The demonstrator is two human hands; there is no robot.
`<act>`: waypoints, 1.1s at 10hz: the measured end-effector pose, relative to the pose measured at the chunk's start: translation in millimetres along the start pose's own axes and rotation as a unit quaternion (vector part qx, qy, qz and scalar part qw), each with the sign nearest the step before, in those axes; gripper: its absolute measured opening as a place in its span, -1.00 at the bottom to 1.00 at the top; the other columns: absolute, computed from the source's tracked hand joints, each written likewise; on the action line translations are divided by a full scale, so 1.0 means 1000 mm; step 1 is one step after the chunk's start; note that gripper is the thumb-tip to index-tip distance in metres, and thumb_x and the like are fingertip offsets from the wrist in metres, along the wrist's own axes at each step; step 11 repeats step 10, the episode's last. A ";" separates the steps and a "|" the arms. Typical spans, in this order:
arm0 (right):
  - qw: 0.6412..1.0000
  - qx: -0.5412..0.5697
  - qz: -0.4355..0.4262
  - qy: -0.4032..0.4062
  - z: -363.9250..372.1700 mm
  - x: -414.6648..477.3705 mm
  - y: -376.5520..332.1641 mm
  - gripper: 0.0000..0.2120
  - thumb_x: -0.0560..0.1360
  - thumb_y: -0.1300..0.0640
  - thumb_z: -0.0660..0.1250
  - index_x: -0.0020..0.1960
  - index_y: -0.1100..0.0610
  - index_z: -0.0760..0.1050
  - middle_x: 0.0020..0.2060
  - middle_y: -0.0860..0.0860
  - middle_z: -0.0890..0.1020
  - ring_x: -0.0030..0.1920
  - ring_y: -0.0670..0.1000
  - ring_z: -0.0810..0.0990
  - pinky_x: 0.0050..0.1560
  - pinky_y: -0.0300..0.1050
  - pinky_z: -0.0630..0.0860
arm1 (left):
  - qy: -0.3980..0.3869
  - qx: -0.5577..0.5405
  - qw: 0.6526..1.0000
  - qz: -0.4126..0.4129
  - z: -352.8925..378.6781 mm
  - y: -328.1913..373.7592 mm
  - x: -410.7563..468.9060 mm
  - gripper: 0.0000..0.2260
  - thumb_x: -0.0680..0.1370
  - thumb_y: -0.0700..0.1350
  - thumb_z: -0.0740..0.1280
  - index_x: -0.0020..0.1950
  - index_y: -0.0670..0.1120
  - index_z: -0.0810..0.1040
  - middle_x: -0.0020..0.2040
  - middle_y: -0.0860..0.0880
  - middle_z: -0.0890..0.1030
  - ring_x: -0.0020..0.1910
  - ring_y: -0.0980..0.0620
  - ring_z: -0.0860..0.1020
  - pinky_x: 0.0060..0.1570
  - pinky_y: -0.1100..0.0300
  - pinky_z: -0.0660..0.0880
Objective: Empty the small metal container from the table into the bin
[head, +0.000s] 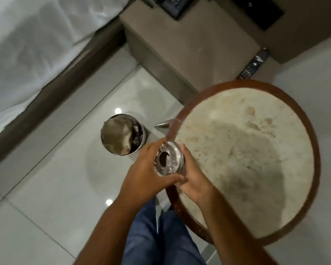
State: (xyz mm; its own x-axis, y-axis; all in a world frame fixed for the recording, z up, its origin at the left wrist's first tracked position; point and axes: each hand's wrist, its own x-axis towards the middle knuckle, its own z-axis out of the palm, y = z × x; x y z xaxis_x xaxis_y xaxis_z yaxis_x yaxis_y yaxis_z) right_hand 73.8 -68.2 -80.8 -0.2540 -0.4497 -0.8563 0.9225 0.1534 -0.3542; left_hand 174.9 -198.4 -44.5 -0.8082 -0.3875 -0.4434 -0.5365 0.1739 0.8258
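The small metal container (pixel 170 158) is shiny and round, with a lid that has a dark hole in its middle. It sits upright between both my hands, over the left edge of the round table (pixel 246 153). My left hand (pixel 147 173) wraps its left and near side. My right hand (pixel 193 175) grips its right side. The bin (pixel 122 137), a metal cylinder with a liner and dark rubbish inside, stands open on the floor just left of and beyond the container.
The table has a pale stone top and a brown wooden rim (pixel 311 131). A bed with white sheets (pixel 36 44) runs along the left. A brown cabinet (pixel 189 44) stands behind, with a remote control (pixel 255 64) by it. My legs in blue jeans (pixel 161 236) are below.
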 end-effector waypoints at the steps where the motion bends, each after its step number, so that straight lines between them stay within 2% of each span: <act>1: 0.998 0.057 -0.020 0.035 -0.043 -0.026 -0.005 -0.27 0.57 -0.39 0.31 0.49 0.12 0.63 0.38 0.17 0.73 0.38 0.13 0.72 0.22 -0.07 0.73 | -0.067 0.034 0.997 0.025 0.038 0.025 0.009 -0.01 0.24 0.36 0.60 0.60 0.25 0.27 0.43 0.24 0.44 0.30 0.32 0.50 0.23 0.37 0.47; 2: 0.991 0.095 -0.051 0.074 -0.082 -0.052 -0.010 -0.30 0.57 -0.40 0.27 0.43 0.08 0.68 0.35 0.14 0.76 0.34 0.10 0.75 0.21 -0.08 0.74 | -0.114 0.074 0.989 0.051 0.082 0.042 0.016 0.01 0.23 0.35 0.60 0.62 0.22 0.26 0.44 0.23 0.43 0.32 0.28 0.50 0.26 0.32 0.50; 3: 0.974 0.044 -0.110 0.192 -0.122 -0.076 -0.011 -0.37 0.57 -0.41 0.30 0.40 0.01 0.68 0.29 0.08 0.79 0.30 0.11 0.77 0.30 0.11 0.72 | -0.137 0.145 0.977 0.072 0.130 0.052 0.023 -0.01 0.24 0.32 0.60 0.60 0.20 0.27 0.44 0.17 0.42 0.30 0.18 0.52 0.21 0.20 0.56; 4: 0.911 0.126 -0.171 0.355 -0.171 -0.102 0.000 -0.58 0.68 -0.19 0.38 0.35 0.10 0.65 0.24 0.08 0.78 0.23 0.13 0.78 0.15 0.08 0.74 | -0.156 0.269 0.944 0.110 0.174 0.054 0.028 -0.06 0.34 0.18 0.63 0.63 0.12 0.26 0.50 0.02 0.39 0.33 -0.07 0.54 0.20 -0.03 0.61; 5: 0.860 0.201 -0.206 0.421 -0.215 -0.135 0.020 -0.77 0.74 0.01 0.35 0.22 0.13 0.68 0.11 0.11 0.82 0.14 0.13 0.83 0.07 -0.01 0.74 | -0.156 0.365 0.904 0.163 0.215 0.058 0.037 -0.06 0.35 0.14 0.63 0.64 0.03 0.27 0.51 -0.11 0.39 0.33 -0.21 0.54 0.16 -0.12 0.62; 6: 0.841 0.213 -0.210 0.450 -0.245 -0.162 0.054 -0.83 0.74 0.12 0.33 0.16 0.14 0.69 0.01 0.08 0.85 0.06 0.09 0.85 0.11 -0.01 0.72 | -0.146 0.416 0.876 0.197 0.247 0.064 0.045 -0.07 0.37 0.17 0.60 0.65 0.02 0.26 0.53 -0.15 0.38 0.42 -0.25 0.45 0.32 -0.24 0.51; 7: 0.830 0.232 -0.203 0.465 -0.264 -0.179 0.088 -0.83 0.75 0.17 0.30 0.16 0.17 0.68 -0.02 0.07 0.84 0.02 0.09 0.86 0.09 -0.02 0.70 | -0.133 0.455 0.858 0.199 0.268 0.067 0.051 -0.08 0.38 0.22 0.58 0.65 0.04 0.26 0.52 -0.14 0.38 0.47 -0.24 0.39 0.40 -0.29 0.40; 8: 0.815 0.237 -0.193 0.493 -0.273 -0.189 0.111 -0.84 0.75 0.15 0.31 0.13 0.09 0.68 -0.07 0.03 0.84 0.00 0.05 0.86 0.03 -0.06 0.71 | -0.119 0.482 0.843 0.206 0.278 0.064 0.048 -0.03 0.40 0.26 0.55 0.68 0.04 0.18 0.55 -0.17 0.36 0.52 -0.28 0.35 0.45 -0.38 0.32; 9: 0.826 0.173 -0.194 0.500 -0.271 -0.192 0.119 -0.88 0.65 -0.02 0.40 0.11 -0.04 0.68 0.01 -0.04 0.82 0.10 0.00 0.82 0.02 -0.21 0.68 | -0.123 0.506 0.833 0.189 0.281 0.072 0.048 0.13 0.39 0.36 0.50 0.73 0.10 -0.12 0.69 -0.17 0.16 0.68 -0.28 0.09 0.58 -0.41 0.03; 10: 0.859 -0.034 -0.203 0.469 -0.257 -0.193 0.099 -0.79 0.67 -0.09 0.42 0.29 -0.14 0.59 0.26 -0.21 0.68 0.36 -0.02 0.64 0.22 -0.22 0.56 | -0.129 0.504 0.828 0.208 0.264 0.081 0.025 0.21 0.37 0.52 0.39 0.70 0.13 -0.33 0.75 -0.17 -0.14 0.72 -0.22 -0.13 0.64 -0.31 -0.07; 11: 0.859 -0.034 -0.203 0.469 -0.257 -0.193 0.099 -0.79 0.67 -0.09 0.42 0.29 -0.14 0.59 0.26 -0.21 0.68 0.36 -0.02 0.64 0.22 -0.22 0.56 | -0.129 0.504 0.828 0.208 0.264 0.081 0.025 0.21 0.37 0.52 0.39 0.70 0.13 -0.33 0.75 -0.17 -0.14 0.72 -0.22 -0.13 0.64 -0.31 -0.07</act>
